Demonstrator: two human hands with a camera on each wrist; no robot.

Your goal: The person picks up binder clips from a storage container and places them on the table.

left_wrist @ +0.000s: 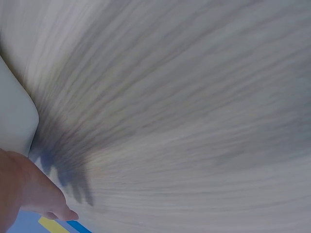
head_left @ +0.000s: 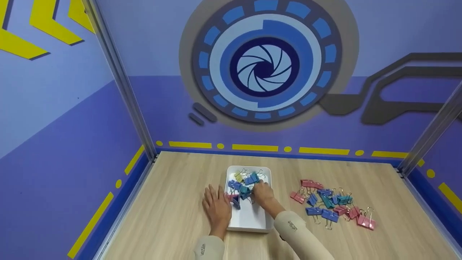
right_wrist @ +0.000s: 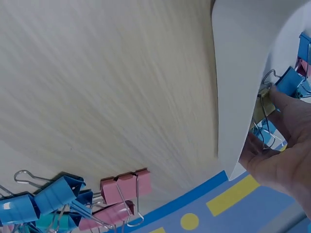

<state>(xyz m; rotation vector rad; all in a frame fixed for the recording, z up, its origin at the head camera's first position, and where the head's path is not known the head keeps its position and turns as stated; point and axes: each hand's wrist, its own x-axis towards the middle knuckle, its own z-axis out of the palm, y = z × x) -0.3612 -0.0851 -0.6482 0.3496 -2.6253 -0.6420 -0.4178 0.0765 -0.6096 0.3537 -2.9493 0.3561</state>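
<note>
A white tray (head_left: 249, 220) holds several binder clips in blue, teal, pink and yellow, such as a blue binder clip (head_left: 234, 185). My left hand (head_left: 218, 208) lies against the tray's left side, fingers spread over the rim and tabletop; the left wrist view shows part of this hand (left_wrist: 36, 187) beside the tray wall. Inside the tray by its right wall, my right hand (head_left: 264, 195) reaches down among the clips. In the right wrist view that hand (right_wrist: 289, 131) pinches a yellow binder clip (right_wrist: 263, 106) between thumb and fingers; the head view hides this clip.
Right of the tray, a loose pile of pink, blue and teal binder clips lies on the wooden table (head_left: 173, 202), with a pink clip (head_left: 366, 222) at its near right end. Metal posts and printed panels (head_left: 158, 108) bound the table.
</note>
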